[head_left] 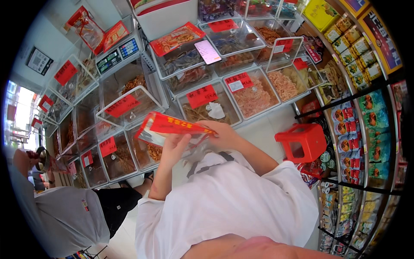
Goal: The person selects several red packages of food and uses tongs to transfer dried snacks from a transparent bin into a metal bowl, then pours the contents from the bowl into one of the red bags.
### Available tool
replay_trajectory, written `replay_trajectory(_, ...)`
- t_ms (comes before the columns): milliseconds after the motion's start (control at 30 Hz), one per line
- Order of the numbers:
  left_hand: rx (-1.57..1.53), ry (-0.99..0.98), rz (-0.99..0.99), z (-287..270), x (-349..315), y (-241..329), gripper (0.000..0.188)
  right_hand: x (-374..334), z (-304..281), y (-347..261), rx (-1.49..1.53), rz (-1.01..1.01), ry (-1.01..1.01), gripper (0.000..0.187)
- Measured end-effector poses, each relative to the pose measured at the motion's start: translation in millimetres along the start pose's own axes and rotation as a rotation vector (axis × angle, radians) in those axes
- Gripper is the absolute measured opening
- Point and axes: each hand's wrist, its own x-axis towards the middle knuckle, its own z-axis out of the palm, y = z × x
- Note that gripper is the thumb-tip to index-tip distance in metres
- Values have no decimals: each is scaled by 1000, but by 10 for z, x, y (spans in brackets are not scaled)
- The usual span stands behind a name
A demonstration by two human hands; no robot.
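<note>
A flat red and clear packet (168, 127) with a red printed top strip is held up in front of my chest. My left hand (173, 149) grips its lower middle from below. My right hand (222, 134) holds its right end. The packet's clear lower part shows a pale inside; what it holds is too small to tell. Just beyond it stand clear bins of dried foods (207, 105) with red price cards.
Rows of clear lidded bins (125, 103) fill the counter ahead. A phone (208, 52) lies on one lid, a scale (117, 54) sits upper left. A red plastic stool (302, 142) stands right, by shelves of packets (371, 129). A person in a grey shirt (69, 216) stands at left.
</note>
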Motion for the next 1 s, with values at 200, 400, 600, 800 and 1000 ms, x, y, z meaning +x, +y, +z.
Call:
replay_trajectory(200,-3,-197,-49,234,155,-88,27,-487,-359,329,24,141,28,50)
replay_trajectory(400,300,-31,40,280,269,-395,15,-380,-33,468,39,62,-54,48)
replay_trajectory(600,-82,327,-54,19,159,-512,16,-132,-300,954,182,119,38,41)
replay_trajectory(800,-238,740,-51,401,88,-726,18,631,-898,1757,-107,151,294,43)
replay_trajectory(1000,-374,1038,-101,923,289,-732,17,1690,-1160,1963,-614,-126,454,79)
